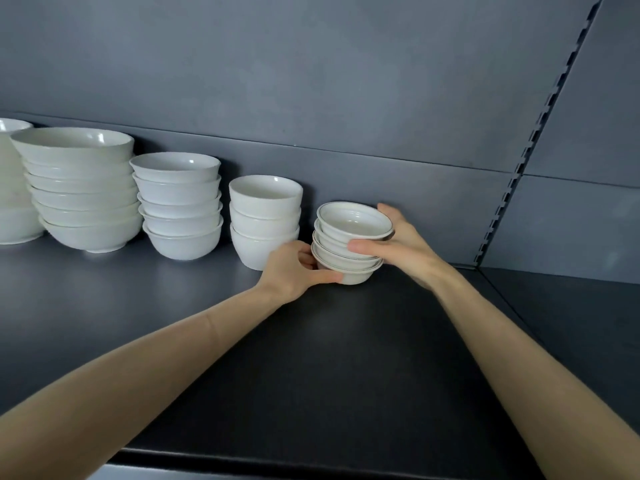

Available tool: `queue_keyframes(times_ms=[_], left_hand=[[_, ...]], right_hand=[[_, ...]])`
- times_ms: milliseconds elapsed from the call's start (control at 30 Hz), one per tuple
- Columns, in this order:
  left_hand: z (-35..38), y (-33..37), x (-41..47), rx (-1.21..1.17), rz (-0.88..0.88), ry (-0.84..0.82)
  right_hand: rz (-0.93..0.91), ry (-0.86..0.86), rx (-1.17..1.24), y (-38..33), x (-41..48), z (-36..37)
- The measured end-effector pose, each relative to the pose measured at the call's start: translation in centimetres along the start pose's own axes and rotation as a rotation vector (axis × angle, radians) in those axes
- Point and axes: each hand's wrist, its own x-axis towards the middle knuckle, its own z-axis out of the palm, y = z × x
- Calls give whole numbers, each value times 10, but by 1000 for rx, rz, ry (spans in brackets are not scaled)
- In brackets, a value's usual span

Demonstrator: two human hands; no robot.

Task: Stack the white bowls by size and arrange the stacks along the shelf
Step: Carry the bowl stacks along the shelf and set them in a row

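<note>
A stack of several small white bowls with dark rim lines (353, 225) stands on the dark shelf (311, 358), rightmost in a row. My left hand (294, 271) grips the bottom of that stack from the left, thumb at the lowest bowl. My right hand (398, 244) wraps the stack's right side, thumb across the front of the upper bowls. The top bowl sits tilted. To the left stand three deep cups stacked (265, 220), a stack of medium bowls (180, 206), and a stack of large bowls (83, 192).
Another white stack (14, 188) is cut off at the far left edge. A grey back wall runs behind the row. A slotted upright rail (530, 147) marks the shelf's right end, with bare shelf surface right of the small stack.
</note>
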Motion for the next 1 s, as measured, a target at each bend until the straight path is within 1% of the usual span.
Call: queue_keyframes(times_ms=[233, 500, 1000], left_hand=[[5, -5, 2, 0, -2, 48], [6, -11, 4, 3, 18, 40], [6, -15, 7, 1, 22, 13]], right_hand=[[60, -5, 139, 4, 2, -5], [-13, 70, 101, 11, 5, -3], [-49, 81, 127, 18, 6, -1]])
